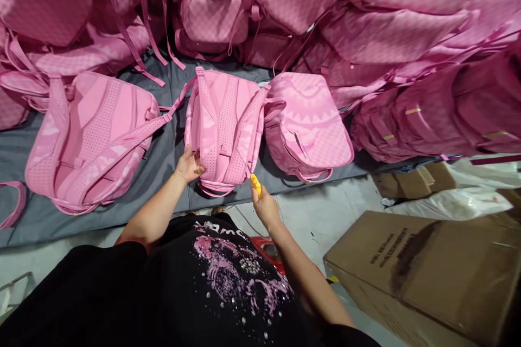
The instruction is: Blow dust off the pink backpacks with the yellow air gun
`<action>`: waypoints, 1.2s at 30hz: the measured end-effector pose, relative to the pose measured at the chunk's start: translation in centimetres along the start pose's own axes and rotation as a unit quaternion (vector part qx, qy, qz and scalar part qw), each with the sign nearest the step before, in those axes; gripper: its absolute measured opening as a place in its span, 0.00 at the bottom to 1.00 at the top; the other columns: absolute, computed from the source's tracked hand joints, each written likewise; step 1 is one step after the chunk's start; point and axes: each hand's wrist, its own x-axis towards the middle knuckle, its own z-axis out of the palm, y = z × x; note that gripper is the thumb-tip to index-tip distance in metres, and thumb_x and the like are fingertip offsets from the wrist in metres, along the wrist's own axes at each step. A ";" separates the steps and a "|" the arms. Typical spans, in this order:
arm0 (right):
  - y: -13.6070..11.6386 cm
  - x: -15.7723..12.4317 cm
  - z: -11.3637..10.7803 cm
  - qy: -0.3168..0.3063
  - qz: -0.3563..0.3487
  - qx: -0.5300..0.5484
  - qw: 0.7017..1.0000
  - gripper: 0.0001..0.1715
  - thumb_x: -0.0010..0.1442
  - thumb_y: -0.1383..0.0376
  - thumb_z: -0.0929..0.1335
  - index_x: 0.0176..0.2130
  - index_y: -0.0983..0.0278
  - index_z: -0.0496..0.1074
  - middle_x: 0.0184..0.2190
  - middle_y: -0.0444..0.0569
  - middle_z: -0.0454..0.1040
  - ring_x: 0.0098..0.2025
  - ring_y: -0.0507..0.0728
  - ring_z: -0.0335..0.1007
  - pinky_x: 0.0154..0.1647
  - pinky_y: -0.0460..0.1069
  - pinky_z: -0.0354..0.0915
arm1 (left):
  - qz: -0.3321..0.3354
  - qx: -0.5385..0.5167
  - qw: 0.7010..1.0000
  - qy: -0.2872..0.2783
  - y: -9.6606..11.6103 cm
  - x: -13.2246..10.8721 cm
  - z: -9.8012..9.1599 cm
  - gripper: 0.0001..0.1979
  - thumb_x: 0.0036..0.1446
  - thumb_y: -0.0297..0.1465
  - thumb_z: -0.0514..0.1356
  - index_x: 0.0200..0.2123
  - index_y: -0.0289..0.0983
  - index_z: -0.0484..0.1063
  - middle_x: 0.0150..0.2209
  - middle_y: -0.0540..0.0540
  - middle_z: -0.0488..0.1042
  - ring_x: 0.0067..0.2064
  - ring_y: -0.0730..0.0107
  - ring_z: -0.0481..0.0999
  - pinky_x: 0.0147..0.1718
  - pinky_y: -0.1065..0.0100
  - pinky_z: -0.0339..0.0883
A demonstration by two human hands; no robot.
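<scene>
A pink backpack (224,119) lies in the middle of the grey-covered surface, its straps and perforated back panel facing up and its top handle toward me. My left hand (189,167) is at its lower left edge, fingers curled against the side. In my right hand (266,206) is a small yellow-handled tool (255,185) with a thin tip, which points at the lower right strap. The tool's exact kind is hard to make out. To the left lies another backpack (93,135), straps up. On the right, a third backpack (311,119) shows its patterned front.
Piled pink backpacks (211,16) line the back of the grey cloth (163,173), and more bags (439,103) stand at the right. A large cardboard box (427,260) is close by my right arm. A loose pink strap (18,203) lies at the left edge.
</scene>
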 end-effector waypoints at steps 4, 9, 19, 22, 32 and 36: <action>0.4 -0.5 -0.9 -0.010 0.006 0.013 1.000 0.24 0.72 0.55 0.55 0.53 0.67 0.68 0.37 0.58 0.79 0.38 0.61 0.77 0.31 0.48 0.54 | -0.001 -0.015 1.000 -0.002 -0.5 0.1 0.5 0.25 0.66 0.52 0.47 0.39 0.39 0.73 0.31 0.47 0.78 0.25 0.74 0.74 0.15 0.78 0.57; 0.2 0.3 -0.5 -0.002 0.022 0.051 0.998 0.26 0.71 0.54 0.54 0.53 0.67 0.69 0.38 0.58 0.79 0.41 0.62 0.77 0.33 0.48 0.57 | 0.004 -0.012 1.000 0.000 -1.0 0.4 1.0 0.24 0.66 0.52 0.48 0.41 0.39 0.73 0.30 0.47 0.78 0.25 0.75 0.74 0.14 0.79 0.54; 4.0 -7.4 0.1 -0.041 0.027 0.136 0.989 0.28 0.69 0.52 0.54 0.49 0.67 0.71 0.32 0.55 0.78 0.37 0.62 0.77 0.34 0.48 0.62 | 0.006 -0.014 1.000 -0.006 -1.0 0.3 1.2 0.22 0.67 0.49 0.49 0.39 0.37 0.72 0.28 0.48 0.77 0.23 0.77 0.72 0.14 0.79 0.57; 2.5 -9.2 1.2 -0.087 0.001 0.126 0.988 0.26 0.70 0.54 0.55 0.49 0.66 0.71 0.34 0.55 0.79 0.38 0.62 0.77 0.34 0.48 0.61 | 0.001 -0.012 1.000 -0.024 -1.0 0.8 1.1 0.20 0.67 0.47 0.51 0.38 0.37 0.71 0.27 0.48 0.76 0.21 0.77 0.71 0.14 0.78 0.57; -0.8 -7.5 1.1 -0.136 -0.019 0.116 0.984 0.24 0.71 0.56 0.56 0.52 0.66 0.71 0.41 0.56 0.80 0.43 0.60 0.76 0.38 0.47 0.61 | 0.340 0.628 0.690 0.116 -5.8 -4.0 2.7 0.30 0.57 0.33 0.60 0.63 0.39 0.62 0.64 0.34 0.63 0.66 0.50 0.61 0.59 0.51 0.64; -0.3 -7.1 2.3 -0.124 -0.008 0.142 0.982 0.25 0.70 0.56 0.56 0.52 0.66 0.71 0.41 0.56 0.79 0.44 0.62 0.76 0.41 0.50 0.63 | 0.345 0.883 0.313 -0.053 -9.5 -1.3 2.3 0.41 0.52 0.24 0.59 0.69 0.42 0.53 0.72 0.38 0.46 0.73 0.48 0.43 0.67 0.42 0.42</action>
